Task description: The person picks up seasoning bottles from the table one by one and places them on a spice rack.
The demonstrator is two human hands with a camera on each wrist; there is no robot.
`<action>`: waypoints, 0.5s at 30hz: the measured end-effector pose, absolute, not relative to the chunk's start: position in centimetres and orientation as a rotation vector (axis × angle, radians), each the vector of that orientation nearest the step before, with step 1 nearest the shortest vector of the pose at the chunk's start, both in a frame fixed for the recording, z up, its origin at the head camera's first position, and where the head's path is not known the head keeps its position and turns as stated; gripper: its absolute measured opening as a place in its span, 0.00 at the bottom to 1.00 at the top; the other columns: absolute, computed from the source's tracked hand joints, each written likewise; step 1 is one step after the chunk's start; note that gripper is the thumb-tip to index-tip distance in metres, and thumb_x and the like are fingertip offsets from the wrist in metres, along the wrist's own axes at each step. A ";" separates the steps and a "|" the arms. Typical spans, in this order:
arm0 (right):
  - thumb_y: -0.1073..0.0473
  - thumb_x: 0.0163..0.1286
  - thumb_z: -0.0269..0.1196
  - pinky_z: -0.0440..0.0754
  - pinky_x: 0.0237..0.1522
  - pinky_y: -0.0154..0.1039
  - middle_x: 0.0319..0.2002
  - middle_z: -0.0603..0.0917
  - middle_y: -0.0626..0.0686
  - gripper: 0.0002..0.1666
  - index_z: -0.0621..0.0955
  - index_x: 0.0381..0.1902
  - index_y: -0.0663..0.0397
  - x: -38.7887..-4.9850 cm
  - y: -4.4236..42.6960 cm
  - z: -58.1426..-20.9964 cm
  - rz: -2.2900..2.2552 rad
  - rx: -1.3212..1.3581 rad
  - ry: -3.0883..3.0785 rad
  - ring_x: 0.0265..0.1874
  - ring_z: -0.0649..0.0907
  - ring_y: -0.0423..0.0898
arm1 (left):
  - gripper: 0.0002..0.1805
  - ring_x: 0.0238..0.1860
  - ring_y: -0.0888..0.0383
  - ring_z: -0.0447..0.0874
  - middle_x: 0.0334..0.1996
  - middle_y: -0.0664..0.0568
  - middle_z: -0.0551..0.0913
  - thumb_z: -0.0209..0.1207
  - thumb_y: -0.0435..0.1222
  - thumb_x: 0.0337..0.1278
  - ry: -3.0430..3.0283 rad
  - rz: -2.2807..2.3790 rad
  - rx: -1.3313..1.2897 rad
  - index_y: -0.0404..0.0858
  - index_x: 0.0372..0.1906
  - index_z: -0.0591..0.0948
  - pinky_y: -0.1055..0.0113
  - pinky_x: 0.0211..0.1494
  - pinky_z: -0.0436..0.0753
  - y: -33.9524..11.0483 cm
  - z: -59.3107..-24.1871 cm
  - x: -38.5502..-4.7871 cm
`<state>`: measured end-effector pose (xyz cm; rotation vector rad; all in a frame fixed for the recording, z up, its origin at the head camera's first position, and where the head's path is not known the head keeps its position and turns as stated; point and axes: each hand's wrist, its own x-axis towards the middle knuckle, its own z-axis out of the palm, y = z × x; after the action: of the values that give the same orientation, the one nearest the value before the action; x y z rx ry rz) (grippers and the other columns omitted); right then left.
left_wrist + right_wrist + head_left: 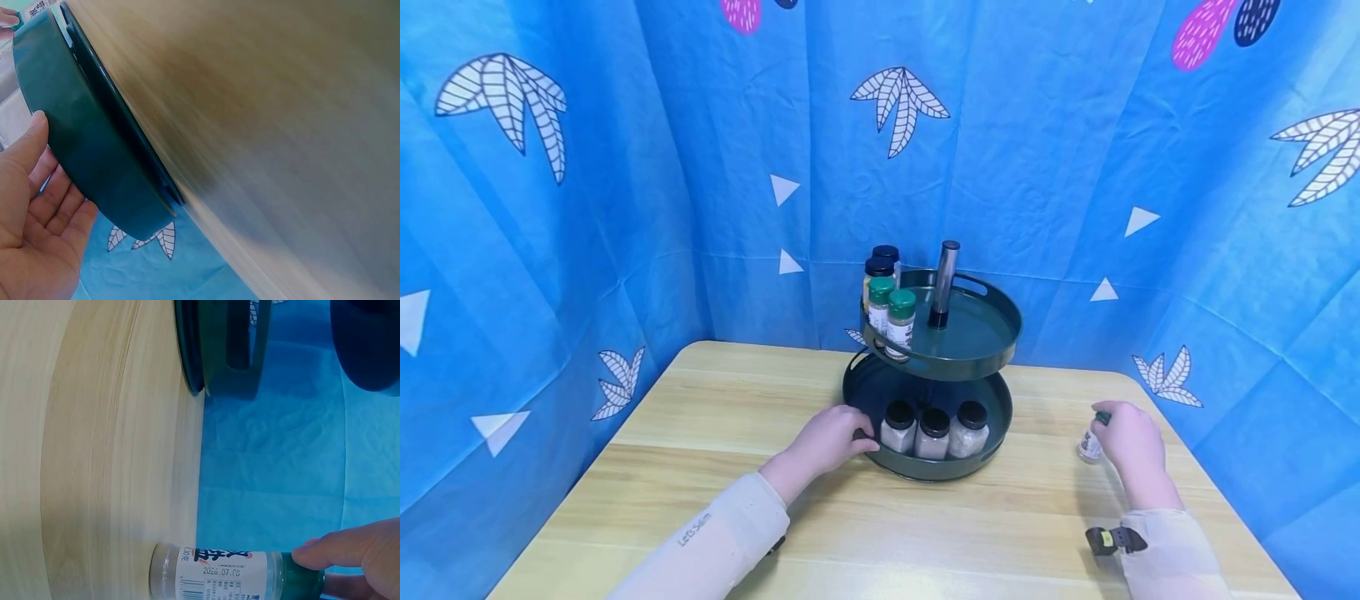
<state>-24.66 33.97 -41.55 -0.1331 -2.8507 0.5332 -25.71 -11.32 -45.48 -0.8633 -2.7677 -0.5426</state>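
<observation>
A two-tier dark green turntable rack [977, 358] stands at the back of the table. My left hand [823, 442] grips the left side of its lower tray [925, 471]; in the left wrist view the thumb [39, 122] lies on the tray wall. At the right, my right hand [1131, 446] pinches the green cap [300, 575] of a spice jar [1088, 448]. That jar is upright with a printed white label [219, 575]. Its base is at the tabletop; whether it touches, I cannot tell.
Three black-capped jars [932, 437] stand along the lower tray's front. On the upper tray's left are two green-capped jars [900, 329] and two black-capped ones [878, 268]. A metal post [947, 279] rises from it. Blue patterned curtain [1022, 167] surrounds the wooden table [715, 425].
</observation>
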 end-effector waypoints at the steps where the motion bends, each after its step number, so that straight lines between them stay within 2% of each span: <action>1: 0.65 0.65 0.62 0.78 0.43 0.65 0.52 0.80 0.74 0.21 0.80 0.55 0.70 -24.6 33.9 -41.6 0.533 -0.128 -2.849 0.46 0.80 0.73 | 0.10 0.37 0.59 0.83 0.32 0.59 0.86 0.70 0.47 0.57 -2.770 -0.543 -0.861 0.45 0.34 0.87 0.63 0.45 0.83 -11.3 -45.5 -25.7; 9: 0.65 0.65 0.62 0.80 0.37 0.62 0.50 0.82 0.74 0.20 0.81 0.53 0.71 -24.4 33.7 -41.4 0.535 -0.082 -2.850 0.41 0.82 0.70 | 0.10 0.38 0.59 0.83 0.33 0.59 0.86 0.69 0.48 0.58 -2.771 -0.541 -0.855 0.45 0.34 0.87 0.63 0.45 0.83 -11.3 -45.6 -25.9; 15: 0.65 0.65 0.62 0.79 0.40 0.64 0.49 0.82 0.73 0.20 0.81 0.54 0.70 -24.2 33.2 -41.1 0.532 -0.073 -2.849 0.43 0.81 0.71 | 0.10 0.38 0.59 0.83 0.33 0.59 0.86 0.69 0.48 0.58 -2.777 -0.546 -0.850 0.45 0.34 0.88 0.63 0.45 0.83 -11.3 -45.6 -25.9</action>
<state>-24.17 33.21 -41.12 -0.0733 -2.8486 0.5318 -25.86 -11.33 -45.61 -0.8505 -2.7772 -0.5462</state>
